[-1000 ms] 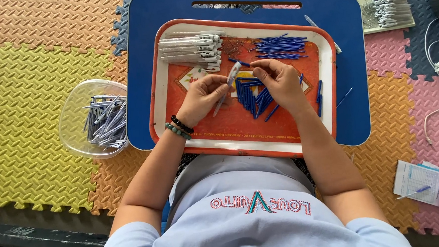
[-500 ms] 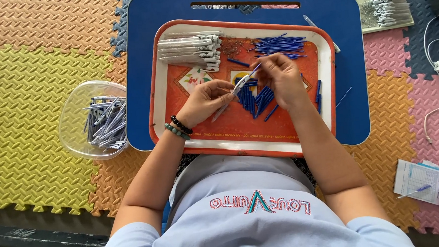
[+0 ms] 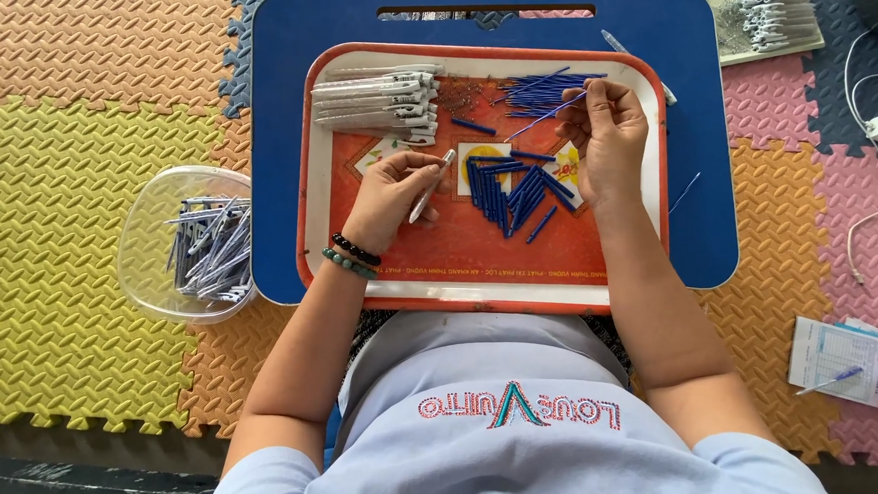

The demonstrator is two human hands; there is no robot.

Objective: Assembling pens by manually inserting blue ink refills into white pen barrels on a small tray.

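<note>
Pinching a white pen barrel [image 3: 430, 187], left hand [image 3: 388, 195]; right hand [image 3: 603, 133] grips a blue refill [image 3: 542, 116].

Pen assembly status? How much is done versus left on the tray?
Done: a clear plastic tub at the person's left holds a heap of assembled white pens. In hand: left hand holds one white pen barrel; right hand pinches a thin blue refill. Left: a row of empty white barrels and many blue parts on the orange tray.
</note>
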